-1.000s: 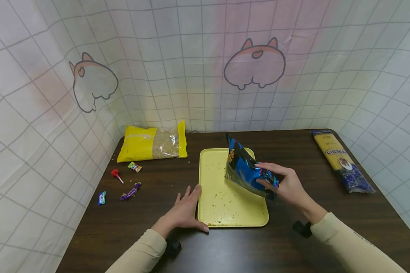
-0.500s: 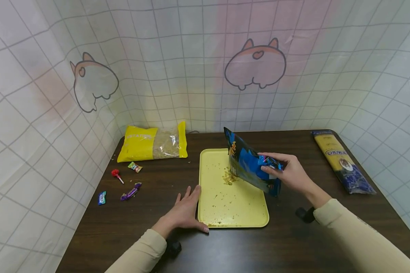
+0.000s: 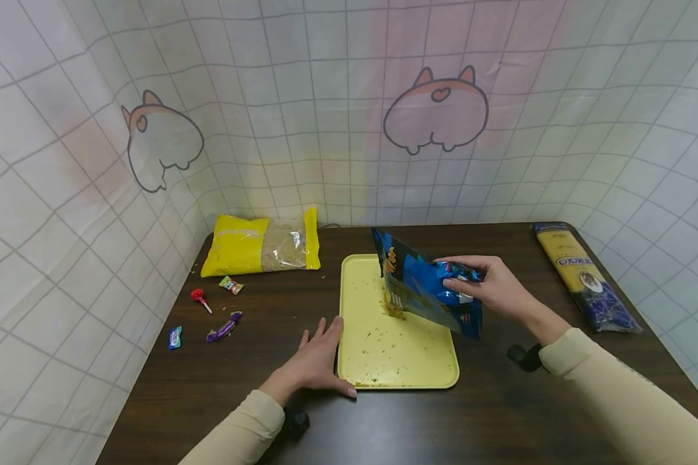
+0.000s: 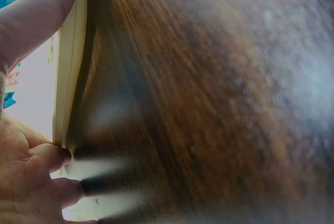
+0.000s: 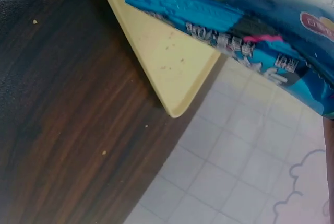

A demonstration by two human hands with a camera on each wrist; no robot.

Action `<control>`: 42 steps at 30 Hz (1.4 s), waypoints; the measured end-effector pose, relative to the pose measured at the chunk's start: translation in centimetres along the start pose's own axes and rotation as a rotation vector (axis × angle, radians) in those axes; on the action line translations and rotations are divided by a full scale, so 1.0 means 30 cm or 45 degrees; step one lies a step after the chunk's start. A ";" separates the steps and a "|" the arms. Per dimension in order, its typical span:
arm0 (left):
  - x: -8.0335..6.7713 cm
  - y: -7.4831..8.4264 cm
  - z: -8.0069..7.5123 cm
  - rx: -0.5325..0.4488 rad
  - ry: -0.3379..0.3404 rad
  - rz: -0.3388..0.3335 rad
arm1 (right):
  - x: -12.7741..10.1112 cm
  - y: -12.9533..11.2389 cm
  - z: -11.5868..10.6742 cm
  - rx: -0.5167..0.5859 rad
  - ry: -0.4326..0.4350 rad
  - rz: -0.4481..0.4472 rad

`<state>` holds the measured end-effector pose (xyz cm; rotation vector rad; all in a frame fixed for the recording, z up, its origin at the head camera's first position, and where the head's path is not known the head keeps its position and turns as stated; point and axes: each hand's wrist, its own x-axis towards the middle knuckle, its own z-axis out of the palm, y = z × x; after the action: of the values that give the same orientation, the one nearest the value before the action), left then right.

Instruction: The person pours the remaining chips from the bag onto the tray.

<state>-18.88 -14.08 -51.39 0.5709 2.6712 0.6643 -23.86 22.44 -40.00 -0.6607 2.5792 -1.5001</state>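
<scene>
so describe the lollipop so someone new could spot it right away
On the dark wooden table, look left of the yellow tray, below the big yellow bag. The lollipop lies among small wrapped candies; only it has a round red head on a thin white stick.

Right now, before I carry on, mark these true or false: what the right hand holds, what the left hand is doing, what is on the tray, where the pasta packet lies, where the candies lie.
1. The right hand holds a blue snack bag tilted over the yellow tray. True.
2. The left hand grips the yellow-and-clear bag. False: it rests flat on the table against the tray's left edge.
3. Crumbs lie on the tray. True.
4. The spaghetti packet lies on the tray. False: it lies on the table at far right.
5. The wrapped candies lie left of the tray. True.
</scene>
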 end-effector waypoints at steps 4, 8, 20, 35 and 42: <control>0.001 0.003 -0.002 0.004 -0.001 -0.001 | 0.002 -0.017 -0.005 0.011 -0.030 0.006; 0.002 0.005 -0.003 -0.005 -0.001 0.000 | 0.002 -0.028 -0.011 0.000 -0.052 0.012; 0.006 -0.004 0.002 -0.005 -0.016 -0.013 | -0.002 -0.027 -0.015 0.014 -0.047 -0.002; 0.000 0.000 -0.002 -0.009 -0.002 0.005 | 0.021 -0.076 -0.040 0.001 -0.026 0.108; 0.001 0.000 0.000 -0.011 -0.009 -0.004 | 0.041 -0.088 -0.047 -0.036 0.040 0.164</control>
<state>-18.90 -14.08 -51.39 0.5658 2.6611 0.6713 -24.53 21.96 -36.85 -0.4678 2.6144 -1.4491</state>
